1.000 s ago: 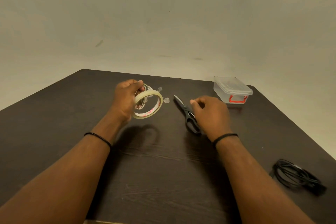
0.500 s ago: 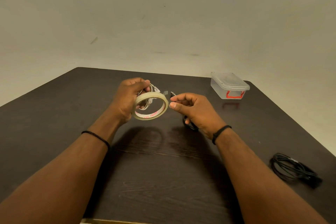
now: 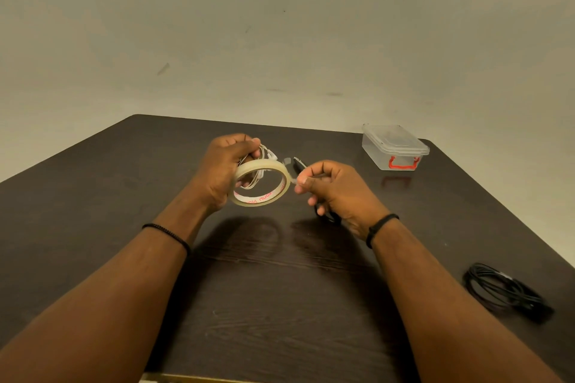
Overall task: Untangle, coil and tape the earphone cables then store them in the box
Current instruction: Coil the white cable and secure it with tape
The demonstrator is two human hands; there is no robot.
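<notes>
My left hand [image 3: 225, 169] holds a clear tape roll [image 3: 259, 197] above the table, and with it a coil of white earphone cable [image 3: 263, 162] pressed behind the roll. My right hand [image 3: 334, 193] pinches the loose end of the tape [image 3: 295, 180] at the roll's right edge. Black scissors [image 3: 300, 163] lie on the table under my right hand, mostly hidden by it. A coiled black earphone cable [image 3: 504, 291] lies at the right near the table's edge. The clear plastic box [image 3: 395, 148] with a red latch stands at the far right, lid on.
The dark wooden table [image 3: 264, 289] ends close behind the box and near the black coil on the right. A plain wall rises behind it.
My right hand left the scissors, rose to the tape roll and took the tape's end between thumb and forefinger. My left hand kept the roll and white cable almost still.
</notes>
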